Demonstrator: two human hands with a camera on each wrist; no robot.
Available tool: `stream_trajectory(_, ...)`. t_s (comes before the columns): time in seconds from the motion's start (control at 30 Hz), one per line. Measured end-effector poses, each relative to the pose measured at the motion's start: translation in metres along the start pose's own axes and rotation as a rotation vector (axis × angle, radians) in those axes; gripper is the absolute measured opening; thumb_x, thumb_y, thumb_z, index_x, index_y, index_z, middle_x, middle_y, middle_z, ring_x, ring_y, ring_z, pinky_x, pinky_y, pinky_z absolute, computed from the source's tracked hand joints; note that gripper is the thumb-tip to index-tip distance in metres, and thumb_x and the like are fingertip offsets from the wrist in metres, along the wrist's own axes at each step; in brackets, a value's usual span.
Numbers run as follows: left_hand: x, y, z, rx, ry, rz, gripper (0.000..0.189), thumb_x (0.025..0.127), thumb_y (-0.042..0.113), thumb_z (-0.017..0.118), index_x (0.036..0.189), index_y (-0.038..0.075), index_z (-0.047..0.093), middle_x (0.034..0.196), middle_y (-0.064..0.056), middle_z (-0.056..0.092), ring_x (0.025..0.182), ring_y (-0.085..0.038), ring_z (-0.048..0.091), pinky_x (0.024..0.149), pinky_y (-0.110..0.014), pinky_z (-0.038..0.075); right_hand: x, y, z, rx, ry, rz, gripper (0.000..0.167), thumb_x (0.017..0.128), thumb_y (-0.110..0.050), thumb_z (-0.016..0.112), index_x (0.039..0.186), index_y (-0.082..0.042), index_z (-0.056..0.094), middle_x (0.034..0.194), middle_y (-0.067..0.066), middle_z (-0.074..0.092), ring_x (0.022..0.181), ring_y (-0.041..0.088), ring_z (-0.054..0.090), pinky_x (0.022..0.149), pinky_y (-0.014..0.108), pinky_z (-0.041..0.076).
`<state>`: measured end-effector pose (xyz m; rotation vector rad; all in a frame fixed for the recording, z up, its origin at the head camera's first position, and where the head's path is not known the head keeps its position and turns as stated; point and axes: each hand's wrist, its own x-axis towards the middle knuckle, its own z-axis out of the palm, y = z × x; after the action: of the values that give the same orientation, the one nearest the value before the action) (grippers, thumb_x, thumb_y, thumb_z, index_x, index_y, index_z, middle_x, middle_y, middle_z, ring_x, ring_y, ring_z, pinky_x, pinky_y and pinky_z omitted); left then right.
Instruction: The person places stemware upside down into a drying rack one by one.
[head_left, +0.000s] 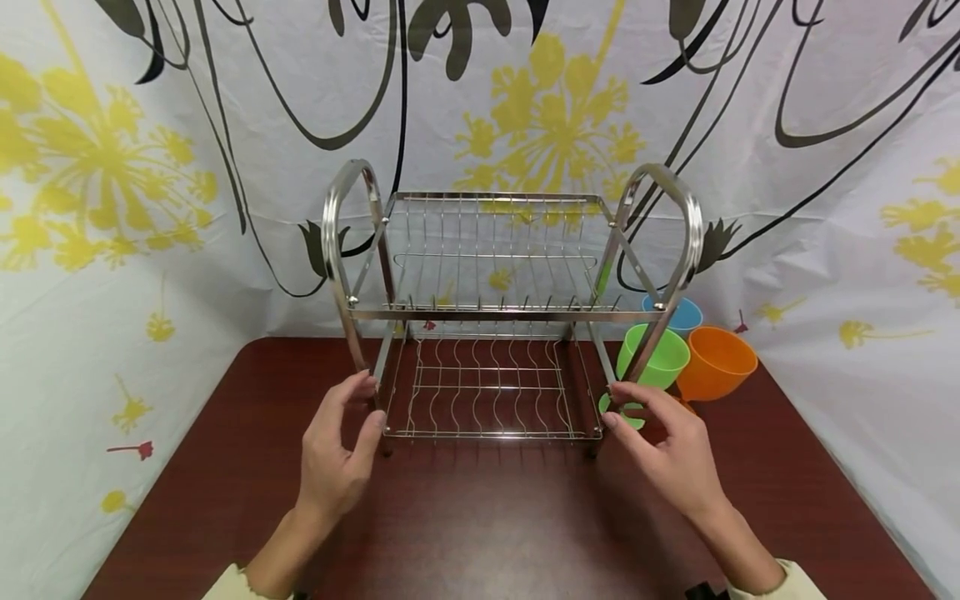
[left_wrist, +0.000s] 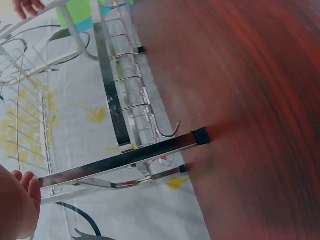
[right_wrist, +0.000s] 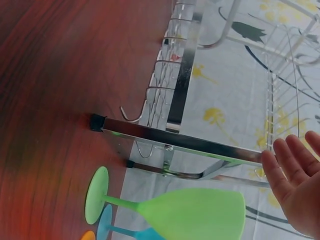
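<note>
A two-tier chrome dish rack (head_left: 502,316) stands upright on the table between my hands. My left hand (head_left: 332,458) is at the rack's left front post, thumb and fingers apart. The left wrist view has the left fingertips (left_wrist: 31,181) beside that post, seemingly touching it. My right hand (head_left: 675,450) is at the right front post in the same spread pose. Its fingers (right_wrist: 287,157) look fairly straight in the right wrist view, close against the post. Neither hand closes around the metal. The rack's wire shelves hold nothing.
Beside the rack's right side stand a green plastic goblet (head_left: 654,357), an orange goblet (head_left: 716,362) and a blue goblet (head_left: 681,315), partly hidden. The dark red wooden table (head_left: 487,525) meets a patterned white cloth (head_left: 247,275) at the back and sides.
</note>
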<state>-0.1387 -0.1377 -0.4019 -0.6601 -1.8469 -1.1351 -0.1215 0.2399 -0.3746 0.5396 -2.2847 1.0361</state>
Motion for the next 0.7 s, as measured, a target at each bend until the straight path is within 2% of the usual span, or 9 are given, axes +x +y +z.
stream_trajectory(0.13, 0.008, 0.009, 0.0, -0.007, 0.04, -0.011, 0.04, 0.087, 0.002, 0.059, 0.125, -0.011, 0.055, 0.11, -0.023, 0.063, 0.1, -0.031, 0.06, 0.088, -0.022, 0.049, 0.0, 0.001, -0.003, 0.105, 0.0, 0.069, 0.039, 0.083, 0.003, 0.072, 0.121, -0.005, 0.065, 0.111, 0.01, 0.068, 0.087, 0.005, 0.068, 0.068, 0.012, 0.053)
stream_trajectory(0.33, 0.025, 0.032, -0.001, -0.03, 0.099, -0.022, 0.036, 0.087, -0.002, 0.056, 0.12, -0.018, 0.054, 0.105, -0.029, 0.06, 0.095, -0.033, 0.058, 0.083, -0.023, 0.05, 0.0, 0.002, -0.009, 0.288, 0.023, 0.236, 0.031, 0.091, 0.002, 0.062, 0.123, 0.001, 0.061, 0.111, 0.01, 0.068, 0.099, 0.011, 0.066, 0.08, 0.014, 0.054)
stream_trajectory(0.53, 0.034, 0.038, -0.002, -0.029, 0.157, -0.036, 0.035, 0.085, -0.004, 0.056, 0.116, -0.02, 0.054, 0.103, -0.034, 0.057, 0.091, -0.036, 0.057, 0.079, -0.022, 0.05, 0.0, 0.004, -0.011, 0.332, 0.089, 0.297, 0.028, 0.092, 0.003, 0.061, 0.12, 0.006, 0.061, 0.108, 0.005, 0.068, 0.096, 0.01, 0.065, 0.08, 0.014, 0.054)
stream_trajectory(0.7, 0.037, 0.038, -0.003, -0.016, 0.163, -0.066, 0.036, 0.084, -0.006, 0.055, 0.116, -0.022, 0.051, 0.104, -0.037, 0.055, 0.091, -0.04, 0.055, 0.079, -0.022, 0.05, 0.0, 0.005, -0.013, 0.35, 0.134, 0.326, 0.026, 0.093, 0.003, 0.059, 0.118, 0.009, 0.061, 0.104, 0.001, 0.07, 0.088, 0.008, 0.066, 0.078, 0.015, 0.055)
